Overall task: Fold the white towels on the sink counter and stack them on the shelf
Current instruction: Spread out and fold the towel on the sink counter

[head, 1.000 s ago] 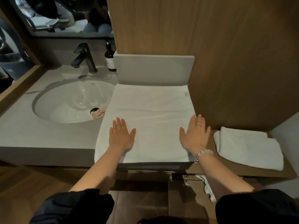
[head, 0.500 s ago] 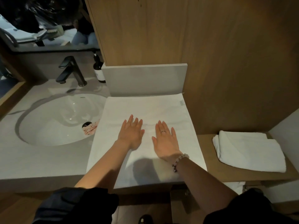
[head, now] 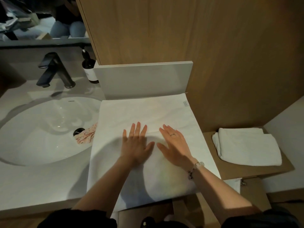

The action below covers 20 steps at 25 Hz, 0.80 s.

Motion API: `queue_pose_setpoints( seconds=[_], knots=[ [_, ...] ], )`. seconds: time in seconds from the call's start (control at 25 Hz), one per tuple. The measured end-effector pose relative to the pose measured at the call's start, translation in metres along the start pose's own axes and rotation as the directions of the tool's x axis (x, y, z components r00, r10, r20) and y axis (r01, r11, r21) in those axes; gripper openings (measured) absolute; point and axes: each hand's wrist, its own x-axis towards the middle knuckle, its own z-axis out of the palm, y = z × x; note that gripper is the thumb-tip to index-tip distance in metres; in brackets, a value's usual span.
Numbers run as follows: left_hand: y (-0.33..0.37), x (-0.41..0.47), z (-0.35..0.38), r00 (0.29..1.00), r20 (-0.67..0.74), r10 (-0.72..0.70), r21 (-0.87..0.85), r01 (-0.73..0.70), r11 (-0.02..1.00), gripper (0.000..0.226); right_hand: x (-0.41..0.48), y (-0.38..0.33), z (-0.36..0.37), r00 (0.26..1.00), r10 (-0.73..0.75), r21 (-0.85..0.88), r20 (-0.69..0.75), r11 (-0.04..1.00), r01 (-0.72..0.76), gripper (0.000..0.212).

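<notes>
Nothing is gripped: the left hand [head: 136,143] and the right hand [head: 174,143] are laid flat on the white towel [head: 148,112], fingers straight and slightly spread, thumbs almost meeting. The towel is spread on the sink counter [head: 41,183] just right of the basin [head: 41,129]. Its left edge reaches over the basin's rim and its near edge hangs past the counter front. A folded towel [head: 246,145] is seen on the shelf [head: 246,171], well right of the basin and lower.

Since the cloth is only pressed, not held, it could be dragged by a sideways push. Towards the basin, its edge could be dropped into the bowl and perhaps wetted. Towards the person, the overhang could pull it off the counter. A faint ridge by the fingertips could be pressed into a crease if it is not smoothed out first. The patterned cloth [head: 86,135] at the basin's drain could be caught up in a fold.

The towel's near part is covered by the forearms and shadow, so its layers cannot be counted. The patterned cloth is partly hidden under the towel's edge. Whether the basin is wet cannot be told. A white piece [head: 233,185] below the shelf is cut off and cannot be identified.
</notes>
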Motion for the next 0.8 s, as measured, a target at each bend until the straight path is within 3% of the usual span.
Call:
queue_pose_setpoints(
  seconds=[0.12,0.32,0.6,0.64,0.8],
  knots=[
    [0.007,-0.007,-0.001,0.998,-0.029,-0.055,0.0,0.055,0.998,0.085,0.025,-0.004,-0.01,0.996,0.084,0.029,-0.043,0.996,-0.082,0.048],
    [0.026,-0.031,0.0,0.994,0.039,-0.102,-0.07,0.105,0.992,0.073,0.065,0.009,-0.017,0.976,0.024,-0.061,0.218,0.998,-0.011,0.05],
    [0.021,-0.037,-0.003,0.993,0.107,-0.055,-0.06,0.061,0.996,0.071,0.064,0.02,-0.018,0.977,-0.02,-0.09,0.211,0.995,0.04,0.055],
    [0.019,-0.035,-0.003,0.992,0.111,-0.062,-0.082,0.071,0.994,0.069,0.061,0.018,-0.018,0.982,-0.005,-0.087,0.186,0.996,0.022,0.056],
    [0.014,-0.009,-0.004,0.994,-0.027,-0.11,-0.112,0.106,0.988,0.078,0.033,0.01,-0.01,0.976,0.165,-0.07,-0.143,0.982,-0.176,0.061]
  ],
)
